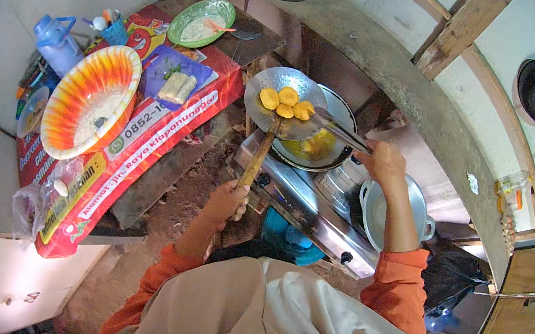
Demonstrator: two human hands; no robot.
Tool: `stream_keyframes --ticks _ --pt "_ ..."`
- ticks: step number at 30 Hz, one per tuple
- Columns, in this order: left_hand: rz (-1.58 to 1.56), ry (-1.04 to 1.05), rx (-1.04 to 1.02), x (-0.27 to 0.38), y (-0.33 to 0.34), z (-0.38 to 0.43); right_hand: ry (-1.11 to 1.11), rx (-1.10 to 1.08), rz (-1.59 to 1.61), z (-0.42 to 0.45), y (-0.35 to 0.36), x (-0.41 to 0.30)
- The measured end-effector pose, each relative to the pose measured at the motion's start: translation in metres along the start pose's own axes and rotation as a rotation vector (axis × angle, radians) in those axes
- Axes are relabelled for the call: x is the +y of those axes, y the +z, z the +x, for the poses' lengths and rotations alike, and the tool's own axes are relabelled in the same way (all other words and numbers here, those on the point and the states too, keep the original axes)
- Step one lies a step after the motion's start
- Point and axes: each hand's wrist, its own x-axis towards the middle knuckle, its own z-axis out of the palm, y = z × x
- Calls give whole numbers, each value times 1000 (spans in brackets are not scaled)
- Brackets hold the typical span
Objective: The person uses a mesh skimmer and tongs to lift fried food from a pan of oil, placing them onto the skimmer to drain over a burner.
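My left hand [228,203] grips the wooden handle of a large perforated metal skimmer [256,104]. Several golden fried pieces [288,96] lie on the skimmer, which is held over the left part of a frying pan [349,155]. Yellow oil with a fried piece [321,144] in it shows in the pan. My right hand [386,161] is closed around metal tongs [342,133], whose tips are at the rightmost piece on the skimmer. The pan sits on a steel gas stove [314,206].
A lidless aluminium pot [368,197] stands on the stove's right side. On the left table are an orange basin [55,121] of flour-like powder, a purple cutting board [151,86] with pale blocks, a green bowl [175,29] of batter and a blue jug [66,53]. A ledge [373,41] curves behind the stove.
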Motion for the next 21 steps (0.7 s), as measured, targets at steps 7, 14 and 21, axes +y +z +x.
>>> stream_keyframes --ticks 7,14,21 --pt "74 18 -1 23 -11 -3 126 -103 24 -24 -2 8" --pt "84 33 -52 64 -10 -12 42 -278 73 -18 74 -11" --pt "85 67 -95 79 -8 -17 32 -295 76 12 105 -34"
